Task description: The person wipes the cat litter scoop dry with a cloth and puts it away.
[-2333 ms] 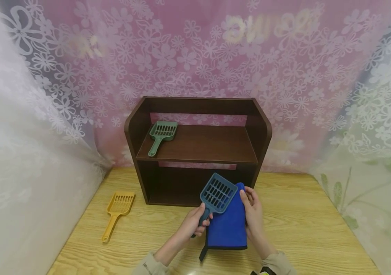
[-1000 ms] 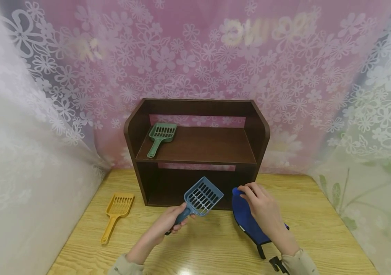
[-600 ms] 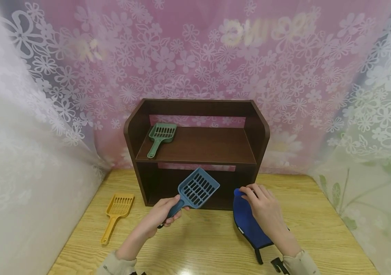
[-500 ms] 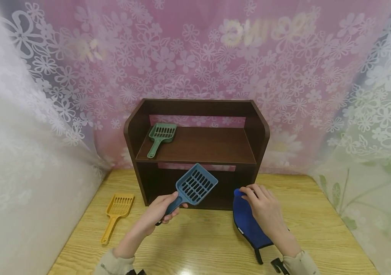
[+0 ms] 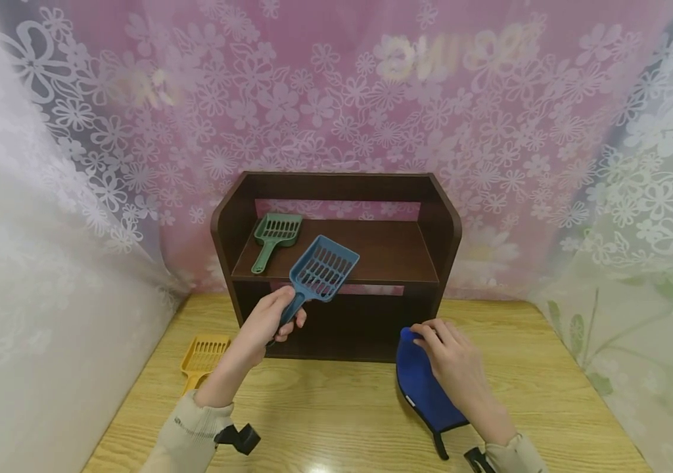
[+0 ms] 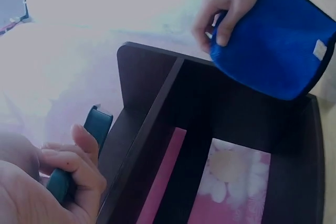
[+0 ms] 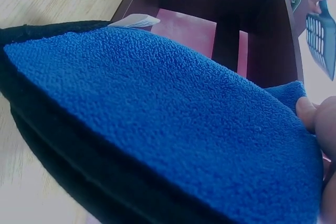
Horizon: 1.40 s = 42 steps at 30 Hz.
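the left hand [image 5: 265, 322] has lifted the blue scoop [image 5: 320, 270] up from the desk [image 5: 342, 420] toward 12 o'clock, level with the top shelf [image 5: 384, 253]. its grip wraps the handle, so the scoop stays steady. the right hand [image 5: 451, 364] pinches the blue cloth [image 5: 422, 391] at 4 o'clock, pinning it down.

Can't really read anything here. The curtain [image 5: 336, 98] has some mirrored, blurry lettering showing through up top. The cloth's white tag [image 7: 134, 21] looks blank.
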Available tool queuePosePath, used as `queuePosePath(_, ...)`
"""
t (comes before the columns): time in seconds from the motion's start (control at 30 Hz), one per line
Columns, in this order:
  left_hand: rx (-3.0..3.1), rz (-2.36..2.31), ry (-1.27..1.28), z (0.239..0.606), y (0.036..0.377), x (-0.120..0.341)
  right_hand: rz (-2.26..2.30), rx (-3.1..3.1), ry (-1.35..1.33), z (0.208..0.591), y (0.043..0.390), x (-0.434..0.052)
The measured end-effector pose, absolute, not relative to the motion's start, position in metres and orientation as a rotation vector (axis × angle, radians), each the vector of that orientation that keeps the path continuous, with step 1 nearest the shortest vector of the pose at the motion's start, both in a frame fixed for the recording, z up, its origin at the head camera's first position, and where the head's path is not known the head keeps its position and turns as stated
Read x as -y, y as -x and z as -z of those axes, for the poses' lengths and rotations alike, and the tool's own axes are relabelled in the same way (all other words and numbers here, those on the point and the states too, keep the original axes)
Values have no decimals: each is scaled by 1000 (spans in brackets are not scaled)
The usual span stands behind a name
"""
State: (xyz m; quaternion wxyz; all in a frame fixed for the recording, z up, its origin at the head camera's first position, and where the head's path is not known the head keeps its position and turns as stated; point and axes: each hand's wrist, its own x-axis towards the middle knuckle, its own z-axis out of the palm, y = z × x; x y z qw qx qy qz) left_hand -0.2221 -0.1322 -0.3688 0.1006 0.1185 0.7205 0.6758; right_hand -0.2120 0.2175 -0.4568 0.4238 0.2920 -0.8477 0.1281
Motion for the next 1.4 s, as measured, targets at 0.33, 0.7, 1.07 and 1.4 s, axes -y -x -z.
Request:
queuePosePath(0.33, -2161, -2058, -308, 344, 257, 115, -334, 2139, -724, 458, 212, -218)
queuePosePath(0.7, -2112, -2089, -220, 324, 292, 94, -361, 2161, -743, 460, 211, -218)
queuePosePath(1.07, -2049, -2051, -185, 325, 318, 85, -375, 2150, -734, 459, 211, -217)
queuePosePath(1.4, -2229, -1799, -264, 320, 323, 86, -401, 2164, -736, 460, 209, -215)
